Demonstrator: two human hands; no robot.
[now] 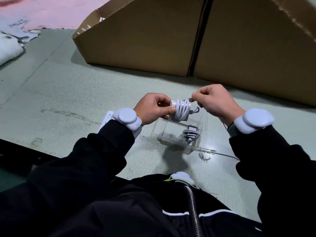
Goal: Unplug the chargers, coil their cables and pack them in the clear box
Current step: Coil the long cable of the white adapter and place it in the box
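Both forearms in black sleeves reach forward over the pale green floor [71,86], each wrist wearing a round pale grey tracker band, and the two hands meet above a small clear plastic box [172,134] that stands on the floor. The left hand [153,108], knuckles turned outward and wrist bent slightly inward, grips a white block-shaped charger [179,109] between thumb and curled fingers; the charger's white cable is wound in several turns around its body. The right hand [217,103] is held at the same height just beside it, fingers curled, with thumb and forefinger pinching the free end of the white cable [189,99] close against the top of the coil. A short dark loop hangs off the right side of the bundle. Inside the clear box, toward its right wall, lies a second grey charger with metal prongs and cable wrapped round it [191,133]. A white power strip [106,118] shows partly from under the left wrist, lying on the floor. Behind the hands a large brown cardboard box [145,40] lies on the floor, and white cloth [8,47] is heaped at the far left.
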